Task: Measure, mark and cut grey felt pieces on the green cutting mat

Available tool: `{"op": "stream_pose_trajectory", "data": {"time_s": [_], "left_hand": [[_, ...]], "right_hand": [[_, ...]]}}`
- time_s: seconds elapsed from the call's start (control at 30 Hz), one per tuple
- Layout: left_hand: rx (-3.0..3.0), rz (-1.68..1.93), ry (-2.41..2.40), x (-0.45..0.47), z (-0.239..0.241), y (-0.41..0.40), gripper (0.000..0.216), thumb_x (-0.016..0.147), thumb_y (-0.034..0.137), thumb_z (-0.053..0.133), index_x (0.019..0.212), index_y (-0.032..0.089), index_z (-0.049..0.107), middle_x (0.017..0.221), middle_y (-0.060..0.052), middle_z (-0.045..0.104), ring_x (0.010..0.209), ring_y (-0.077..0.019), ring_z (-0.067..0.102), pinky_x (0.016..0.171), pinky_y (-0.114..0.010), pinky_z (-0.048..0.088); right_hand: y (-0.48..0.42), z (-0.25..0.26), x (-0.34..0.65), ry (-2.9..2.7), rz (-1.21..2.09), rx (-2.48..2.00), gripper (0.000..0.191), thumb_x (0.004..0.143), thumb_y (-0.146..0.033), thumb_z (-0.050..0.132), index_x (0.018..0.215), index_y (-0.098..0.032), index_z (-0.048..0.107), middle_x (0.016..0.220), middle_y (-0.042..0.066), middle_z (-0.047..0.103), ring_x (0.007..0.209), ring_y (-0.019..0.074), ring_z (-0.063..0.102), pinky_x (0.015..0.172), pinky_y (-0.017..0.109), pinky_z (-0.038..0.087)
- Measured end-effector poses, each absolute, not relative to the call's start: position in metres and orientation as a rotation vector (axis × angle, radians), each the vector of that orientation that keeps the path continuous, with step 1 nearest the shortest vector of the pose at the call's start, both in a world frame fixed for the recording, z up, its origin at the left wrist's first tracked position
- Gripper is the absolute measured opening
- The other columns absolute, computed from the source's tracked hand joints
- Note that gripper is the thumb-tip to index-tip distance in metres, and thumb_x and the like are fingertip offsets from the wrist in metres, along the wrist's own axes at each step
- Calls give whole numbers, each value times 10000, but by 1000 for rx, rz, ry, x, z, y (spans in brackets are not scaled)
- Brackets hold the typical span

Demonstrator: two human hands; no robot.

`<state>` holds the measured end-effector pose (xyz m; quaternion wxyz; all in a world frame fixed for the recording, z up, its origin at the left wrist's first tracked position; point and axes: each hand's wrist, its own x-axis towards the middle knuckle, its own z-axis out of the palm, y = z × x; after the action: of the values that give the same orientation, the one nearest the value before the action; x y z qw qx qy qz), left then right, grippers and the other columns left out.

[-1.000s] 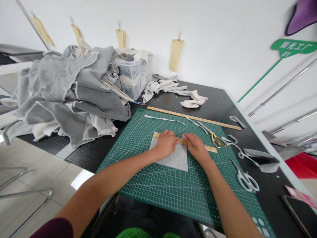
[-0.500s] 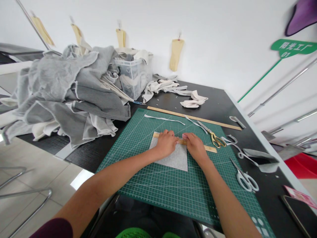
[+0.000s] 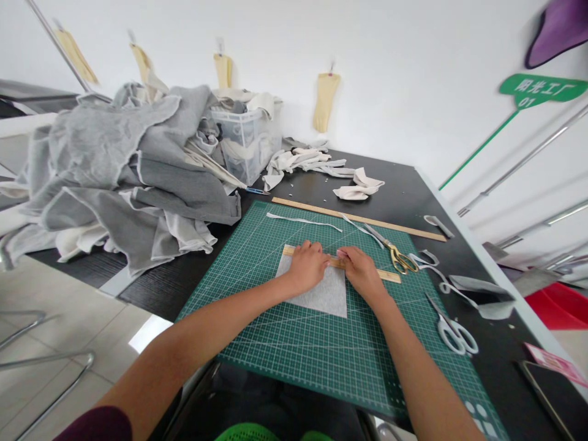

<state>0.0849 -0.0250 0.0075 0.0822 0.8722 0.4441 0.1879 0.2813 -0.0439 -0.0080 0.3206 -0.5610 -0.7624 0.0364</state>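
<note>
A short wooden ruler [image 3: 389,276] lies across the upper part of a light grey fabric piece [image 3: 327,297] on the green cutting mat [image 3: 294,346]. My left hand [image 3: 309,264] is closed, bent fingers pressing on the ruler over the fabric. Close beside it, my right hand [image 3: 362,269] is also closed on the ruler, near the fabric's right edge. Its fingertips are pinched together, and whether they hold anything small is hidden. Gold-handled scissors [image 3: 399,257] rest just right of the ruler's end.
A long wooden ruler [image 3: 358,218] and a thin fabric strip [image 3: 303,221] lie farther back. White-handled scissors [image 3: 454,334] and a phone [image 3: 551,398] are at the right. A large grey fabric heap [image 3: 114,159] and a clear plastic bin [image 3: 250,144] stand at the left and back.
The whole view has shifted very slightly to the left. Both hands, the ruler and the fabric keep the same positions relative to each other.
</note>
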Motion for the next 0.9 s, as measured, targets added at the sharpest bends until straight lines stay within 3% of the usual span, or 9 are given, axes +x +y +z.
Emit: {"op": "stream_pose_trajectory", "data": {"time_s": [0.63,0.73,0.83,0.9], "left_hand": [[2592,579,1335,85,5,-24,231,977,356,528,1101,320,719,1040,-44,585,989,-232,465,818,-377,388],[2588,576,1317,85,5,-23,224,980,349,523,1069,312,725,1023,-42,585,986,-230,464,820,-374,384],[2584,568,1307,85,5,-22,217,980,344,522,1034,313,730,1004,-39,584,982,-229,460,814,-376,381],[2589,568,1307,85,4,-22,210,977,342,527,1009,309,732,1005,-36,584,978,-230,459,809,-378,381]], "right_hand": [[-45,-6,279,-1799,181,-1419,165,954,-282,530,935,-225,683,915,89,718,875,268,652,824,406,492],[-42,-5,282,-1618,161,-1421,213,981,-343,472,1059,-220,628,934,83,679,851,247,639,802,411,507],[-38,1,289,-1228,407,-1325,269,963,-437,482,1156,-258,538,854,20,611,712,191,604,689,358,526],[-37,7,295,-1010,631,-1249,289,901,-526,538,1041,-273,543,753,-18,558,644,172,574,630,330,522]]}}
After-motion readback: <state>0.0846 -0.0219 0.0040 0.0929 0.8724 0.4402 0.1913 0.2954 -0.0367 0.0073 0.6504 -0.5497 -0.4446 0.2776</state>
